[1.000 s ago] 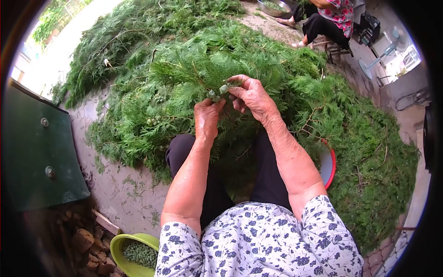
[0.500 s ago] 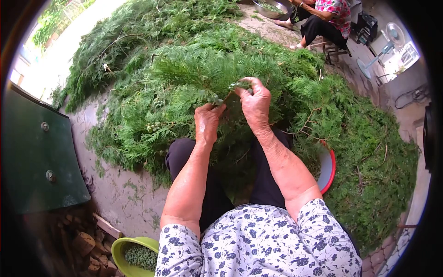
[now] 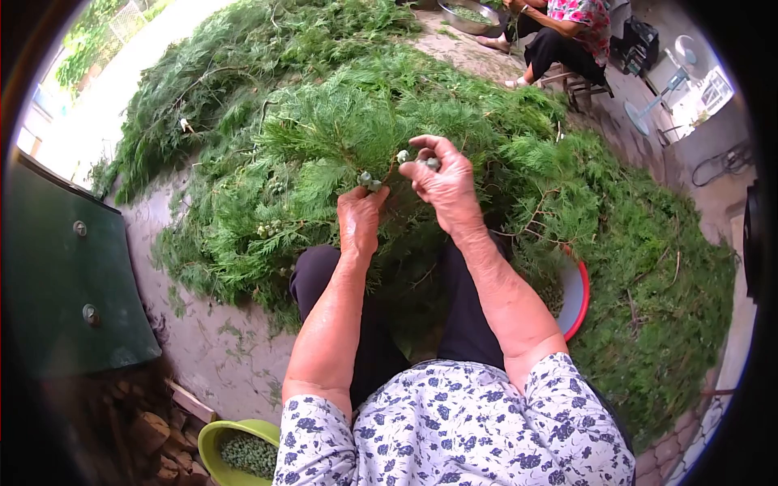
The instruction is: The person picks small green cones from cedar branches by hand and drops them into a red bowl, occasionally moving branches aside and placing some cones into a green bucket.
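Observation:
My left hand [image 3: 359, 217] pinches the stem of a leafy conifer branch [image 3: 340, 134], raised in front of my knees. Small blue-green cones [image 3: 369, 181] sit right at its fingertips. To the right of it, my right hand [image 3: 446, 185] is curled, with its index finger lifted and a few picked cones [image 3: 433, 164] held against the fingers. One more cone [image 3: 403, 155] shows on the twig just left of that hand.
Cut conifer branches [image 3: 219, 105] are heaped ahead and to the right. A red-rimmed basin [image 3: 577, 300] stands beside my right knee; a green basin [image 3: 207, 454] of cones is at lower left. A dark green metal panel [image 3: 77, 275] lies left. Another person [image 3: 567, 40] sits near a metal bowl [image 3: 468, 18].
My right hand has come slightly down and its index finger has lifted, so cones now show in it. The left hand has stayed nearly in place on the branch.

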The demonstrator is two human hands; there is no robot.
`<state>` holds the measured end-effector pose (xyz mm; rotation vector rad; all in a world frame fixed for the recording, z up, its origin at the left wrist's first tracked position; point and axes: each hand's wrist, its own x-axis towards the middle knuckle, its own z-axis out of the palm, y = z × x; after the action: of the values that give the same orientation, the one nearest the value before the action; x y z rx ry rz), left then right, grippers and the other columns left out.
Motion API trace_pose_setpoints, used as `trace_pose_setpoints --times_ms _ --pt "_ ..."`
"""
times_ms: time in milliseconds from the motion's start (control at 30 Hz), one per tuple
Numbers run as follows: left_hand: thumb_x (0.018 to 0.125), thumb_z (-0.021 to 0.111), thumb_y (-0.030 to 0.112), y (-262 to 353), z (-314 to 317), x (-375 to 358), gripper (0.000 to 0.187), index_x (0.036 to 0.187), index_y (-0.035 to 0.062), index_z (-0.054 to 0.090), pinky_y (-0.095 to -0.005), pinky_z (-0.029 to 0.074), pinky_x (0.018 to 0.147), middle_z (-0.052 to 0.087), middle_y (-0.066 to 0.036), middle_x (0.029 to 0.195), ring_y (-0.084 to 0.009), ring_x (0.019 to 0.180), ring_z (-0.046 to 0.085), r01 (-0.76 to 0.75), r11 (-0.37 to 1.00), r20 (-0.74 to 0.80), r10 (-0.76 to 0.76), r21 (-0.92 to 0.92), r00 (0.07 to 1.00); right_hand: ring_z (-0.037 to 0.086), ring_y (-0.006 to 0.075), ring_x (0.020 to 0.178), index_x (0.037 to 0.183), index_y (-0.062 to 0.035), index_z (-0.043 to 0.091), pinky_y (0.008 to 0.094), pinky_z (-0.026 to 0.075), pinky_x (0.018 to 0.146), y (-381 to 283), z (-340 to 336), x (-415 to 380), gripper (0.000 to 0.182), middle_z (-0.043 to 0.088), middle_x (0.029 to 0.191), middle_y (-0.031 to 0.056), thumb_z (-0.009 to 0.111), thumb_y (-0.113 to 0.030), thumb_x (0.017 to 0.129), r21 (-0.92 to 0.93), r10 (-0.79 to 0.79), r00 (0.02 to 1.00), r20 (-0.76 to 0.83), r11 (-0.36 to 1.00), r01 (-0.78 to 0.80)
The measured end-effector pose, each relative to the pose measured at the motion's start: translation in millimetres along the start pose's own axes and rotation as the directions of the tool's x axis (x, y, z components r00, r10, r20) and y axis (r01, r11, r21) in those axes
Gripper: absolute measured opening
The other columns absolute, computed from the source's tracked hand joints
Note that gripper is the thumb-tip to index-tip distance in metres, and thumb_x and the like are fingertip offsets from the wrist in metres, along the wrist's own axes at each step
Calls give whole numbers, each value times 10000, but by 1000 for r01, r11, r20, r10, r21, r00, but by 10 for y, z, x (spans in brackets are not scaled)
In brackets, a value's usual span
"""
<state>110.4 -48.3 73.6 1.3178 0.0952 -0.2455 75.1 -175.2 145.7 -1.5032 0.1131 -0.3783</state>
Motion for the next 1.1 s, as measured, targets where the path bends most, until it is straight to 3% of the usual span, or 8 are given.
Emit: trace_pose_setpoints --times_ms 67,233,300,367,567,700,867,1100 --pt "768 661 109 -6 -10 -10 125 749 -11 636 -256 267 470 478 52 596 -53 528 341 5 999 10 -5 -43 1000 526 132 646 895 -32 582 300 430 575 -13 142 -12 211 553 799 52 695 -59 720 -486 -308 951 -37 837 252" --pt "770 660 118 44 -12 -62 132 786 -10 637 -247 279 482 481 52 608 -52 535 349 -27 999 34 26 32 999 499 94 561 923 -44 594 249 405 495 196 96 155 147 540 749 12 652 -89 795 -639 -510 857 -75 684 351" --pt "770 658 115 -18 -54 -27 123 783 -5 637 -248 278 485 475 56 604 -51 538 351 -50 998 29 49 42 998 512 111 556 915 -40 581 246 413 482 120 -4 233 116 549 730 22 625 -96 824 -543 -472 826 -308 800 255" --pt "771 655 112 -79 -105 -23 114 780 0 637 -248 276 488 470 60 599 -50 541 352 -68 996 26 66 62 997 528 114 563 918 -41 556 255 431 479 -120 -126 321 99 546 714 25 598 -89 843 215 -44 943 -331 969 121" --pt "770 649 103 -59 -72 -18 91 776 12 638 -242 270 484 469 70 598 -44 533 344 -17 1000 65 15 23 998 542 130 565 875 -46 539 232 385 433 -129 -299 237 152 557 729 60 605 -181 855 643 385 923 -25 712 -280" --pt "772 651 102 -43 -34 -18 91 779 12 640 -242 266 478 485 70 605 -41 527 340 19 1000 88 -20 13 996 441 37 454 913 -20 605 176 280 352 -111 -191 194 126 540 691 2 607 -125 842 171 335 940 61 925 -340" --pt "776 649 96 -93 -65 16 103 816 1 647 -239 301 497 526 55 636 -42 551 375 52 999 130 -53 13 990 552 76 752 1069 -9 608 227 450 690 -57 -262 413 257 635 893 18 586 -70 820 -502 139 939 313 864 39" --pt "784 640 92 -13 -24 -4 126 853 -14 650 -241 349 531 575 35 692 -51 591 415 4 998 151 -13 64 988 541 95 884 1093 -38 611 252 417 838 -269 -279 462 281 645 988 49 574 -61 816 -467 317 771 552 884 -29"
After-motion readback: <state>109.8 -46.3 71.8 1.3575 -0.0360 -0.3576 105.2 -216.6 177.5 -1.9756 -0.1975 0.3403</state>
